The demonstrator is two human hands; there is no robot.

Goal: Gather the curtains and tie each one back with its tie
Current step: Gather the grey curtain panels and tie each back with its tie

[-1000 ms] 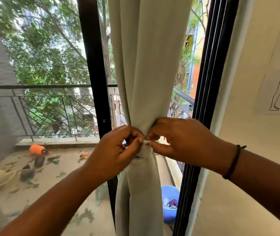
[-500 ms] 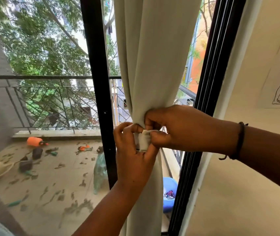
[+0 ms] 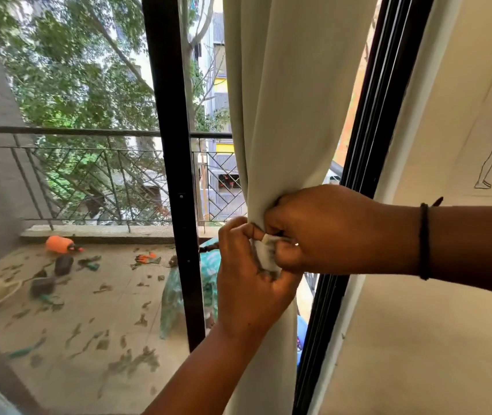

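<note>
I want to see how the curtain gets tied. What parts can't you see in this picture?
All in the head view:
- The tie: only a small pale piece shows; the left hand and right hand cover the rest, so whether a knot exists is unclear.
- The curtain: top and bottom are cut off by the picture's edges.
- The blue tub: mostly hidden behind the curtain and the door frame.

The curtain (image 3: 283,109) is a plain pale grey-green, and its tie (image 3: 267,256) a lighter off-white. At nine o'clock from the tie, a bright orange bottle (image 3: 58,244) lies on the tan, green-flecked balcony floor (image 3: 89,319). The window frame (image 3: 167,115) is black, the wall (image 3: 418,339) at four o'clock cream, the wristband (image 3: 424,241) black.
</note>
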